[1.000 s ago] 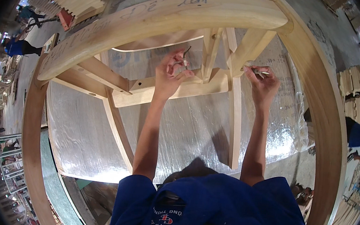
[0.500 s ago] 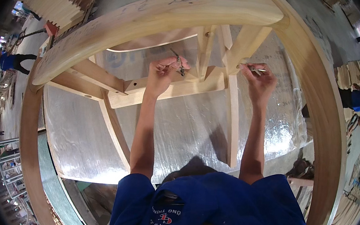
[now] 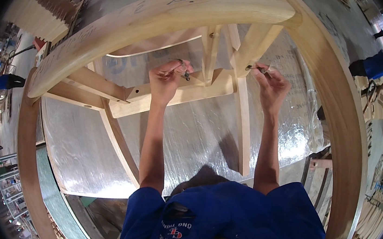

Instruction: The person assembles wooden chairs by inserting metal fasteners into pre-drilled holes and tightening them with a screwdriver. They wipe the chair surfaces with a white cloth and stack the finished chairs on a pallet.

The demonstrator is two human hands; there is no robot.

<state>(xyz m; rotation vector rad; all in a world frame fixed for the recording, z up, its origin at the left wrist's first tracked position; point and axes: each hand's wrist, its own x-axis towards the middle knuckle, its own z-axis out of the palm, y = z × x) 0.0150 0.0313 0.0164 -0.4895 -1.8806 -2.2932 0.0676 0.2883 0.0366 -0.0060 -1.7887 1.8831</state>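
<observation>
A pale wooden chair frame [image 3: 212, 10] with a curved top rail surrounds my two arms. My right hand [image 3: 273, 84] is closed in a pinch on a small metal bolt [image 3: 262, 70], its tip at a hole in the angled wooden brace [image 3: 256, 44] on the right. My left hand [image 3: 164, 77] is curled beside the crossbar [image 3: 175, 93], fingers closed on small dark metal bolts [image 3: 186, 75] that stick out past the fingertips. How many it holds is hidden.
Clear plastic sheeting [image 3: 190, 133] covers the surface beneath the frame. A wooden upright [image 3: 242, 129] stands between my forearms. Stacked wooden parts [image 3: 39, 15] lie at the far left. Co-workers in blue stand at the left [image 3: 6, 81] and right [image 3: 379, 64].
My right hand has moved slightly left, bringing the bolt up to the hole in the brace. The left hand appears slightly further left, still holding its bolts. The whole view has shifted a little.
</observation>
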